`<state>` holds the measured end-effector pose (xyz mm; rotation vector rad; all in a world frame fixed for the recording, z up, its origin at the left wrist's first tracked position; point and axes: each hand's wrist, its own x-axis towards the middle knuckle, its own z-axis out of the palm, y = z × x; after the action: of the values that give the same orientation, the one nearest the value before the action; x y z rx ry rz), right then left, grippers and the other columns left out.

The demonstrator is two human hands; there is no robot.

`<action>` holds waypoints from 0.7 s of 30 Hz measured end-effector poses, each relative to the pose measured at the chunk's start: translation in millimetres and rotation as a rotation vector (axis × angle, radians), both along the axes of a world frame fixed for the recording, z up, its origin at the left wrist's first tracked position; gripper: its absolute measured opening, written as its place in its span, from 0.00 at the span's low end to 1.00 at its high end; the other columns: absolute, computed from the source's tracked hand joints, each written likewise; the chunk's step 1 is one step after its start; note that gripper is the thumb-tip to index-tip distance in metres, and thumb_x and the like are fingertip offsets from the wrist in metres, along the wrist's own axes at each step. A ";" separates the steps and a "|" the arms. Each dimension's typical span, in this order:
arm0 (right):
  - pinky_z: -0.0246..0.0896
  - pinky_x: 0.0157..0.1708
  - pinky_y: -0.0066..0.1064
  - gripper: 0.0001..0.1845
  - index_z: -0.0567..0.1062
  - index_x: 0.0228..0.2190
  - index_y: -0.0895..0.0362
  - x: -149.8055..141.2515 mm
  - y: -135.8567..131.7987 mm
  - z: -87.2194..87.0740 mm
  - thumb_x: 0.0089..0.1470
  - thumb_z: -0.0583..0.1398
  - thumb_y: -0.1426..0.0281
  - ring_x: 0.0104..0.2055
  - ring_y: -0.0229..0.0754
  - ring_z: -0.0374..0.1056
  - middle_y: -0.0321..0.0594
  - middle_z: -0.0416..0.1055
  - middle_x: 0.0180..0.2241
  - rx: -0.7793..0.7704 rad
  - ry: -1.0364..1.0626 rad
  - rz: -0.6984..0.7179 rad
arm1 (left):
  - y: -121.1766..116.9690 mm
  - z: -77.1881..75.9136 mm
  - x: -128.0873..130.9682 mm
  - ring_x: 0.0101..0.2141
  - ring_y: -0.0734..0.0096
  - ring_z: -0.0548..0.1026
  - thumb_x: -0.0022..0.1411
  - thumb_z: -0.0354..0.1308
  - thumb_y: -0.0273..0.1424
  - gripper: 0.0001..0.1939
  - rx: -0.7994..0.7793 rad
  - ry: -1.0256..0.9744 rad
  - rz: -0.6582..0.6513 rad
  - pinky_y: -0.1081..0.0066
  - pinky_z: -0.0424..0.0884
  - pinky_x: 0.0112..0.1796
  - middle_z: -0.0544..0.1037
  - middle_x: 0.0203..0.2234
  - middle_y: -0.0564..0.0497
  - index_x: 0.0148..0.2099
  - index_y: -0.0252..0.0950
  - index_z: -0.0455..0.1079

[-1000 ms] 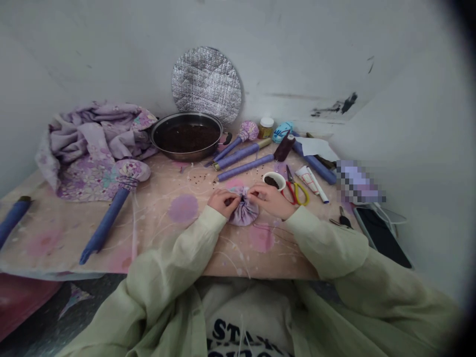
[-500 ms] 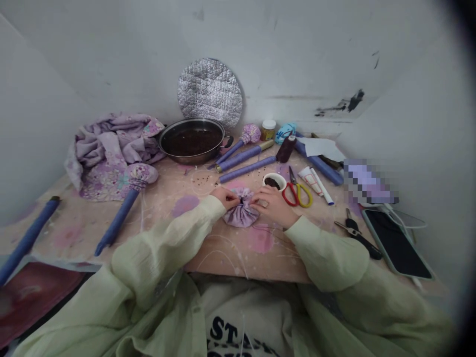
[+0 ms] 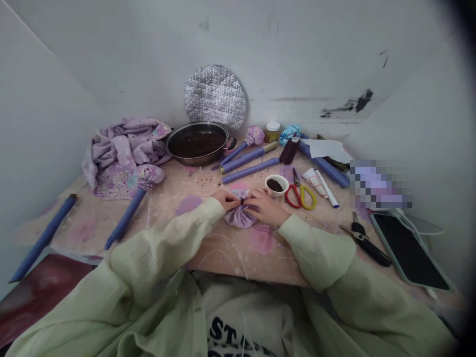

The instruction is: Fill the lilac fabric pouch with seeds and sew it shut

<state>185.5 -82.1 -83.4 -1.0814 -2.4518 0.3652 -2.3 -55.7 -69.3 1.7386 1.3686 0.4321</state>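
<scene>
A gathered pouch of purple floral cloth point(image 3: 240, 218) sits on the table near its front edge, its folds drawn together at the middle. My left hand point(image 3: 226, 199) pinches the gathers from the left. From the right, my right hand point(image 3: 268, 207) closes over the same folds, its fingertips meeting the left ones. What lies inside the pouch is hidden. Just behind my right hand stands a small white bowl point(image 3: 276, 177) of dark grains. Scissors point(image 3: 300, 196) with one red and one yellow handle lie to its right.
At the back is a wide pan point(image 3: 199, 159) of dark liquid, with a round silver mat point(image 3: 215, 96) against the wall. Purple cloth point(image 3: 122, 148) is heaped left of it. Purple-wrapped sticks point(image 3: 251, 170), a dark thread spool point(image 3: 289, 151), pliers point(image 3: 372, 248) and a phone point(image 3: 412, 253) lie around.
My right hand has moved slightly left and closed further over the gathered cloth, uncovering more of the white bowl. The whole view has shifted a little.
</scene>
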 end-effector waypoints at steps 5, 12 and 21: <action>0.44 0.41 0.40 0.09 0.77 0.29 0.56 0.2 0.3 3.2 0.53 0.58 0.65 0.38 0.42 0.58 0.40 0.68 0.30 0.055 0.103 -0.001 | 7.3 -0.9 0.0 0.21 0.77 0.66 0.50 0.59 0.35 0.12 0.084 0.050 -0.078 0.77 0.59 0.23 0.75 0.19 0.53 0.31 0.31 0.78; 0.45 0.42 0.40 0.09 0.77 0.32 0.55 6.2 3.1 0.0 0.53 0.59 0.64 0.39 0.43 0.60 0.41 0.69 0.32 -0.010 0.186 -0.014 | 14.8 0.5 7.4 0.18 0.79 0.63 0.44 0.63 0.31 0.07 -0.134 -0.069 0.064 0.77 0.59 0.21 0.71 0.13 0.55 0.26 0.32 0.77; 0.44 0.42 0.39 0.09 0.71 0.33 0.56 -2.3 1.7 9.4 0.57 0.53 0.66 0.41 0.43 0.57 0.41 0.68 0.36 -0.029 0.033 0.045 | 5.0 11.1 10.8 0.17 0.81 0.62 0.44 0.62 0.26 0.03 -0.178 -0.054 0.185 0.77 0.60 0.22 0.67 0.11 0.58 0.23 0.32 0.75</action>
<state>183.2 -80.4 -74.0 -1.0247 -2.4519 0.4310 8.6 -50.7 -58.2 1.4535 1.4884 0.4407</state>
